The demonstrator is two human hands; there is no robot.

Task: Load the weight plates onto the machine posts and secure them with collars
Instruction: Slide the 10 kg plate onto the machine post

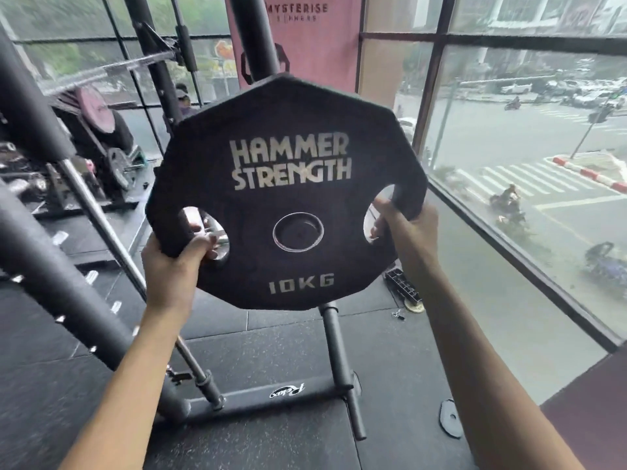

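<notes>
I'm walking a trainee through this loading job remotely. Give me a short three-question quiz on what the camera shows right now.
1. True or false: the weight plate is held by both hands.
2. What weight is printed on the plate?
3. Where does the small plate lie? A) on the floor mat at lower right B) on a post C) in the right hand

Key
1. True: the left hand and the right hand each grip through a side opening.
2. 10KG.
3. A.
</notes>
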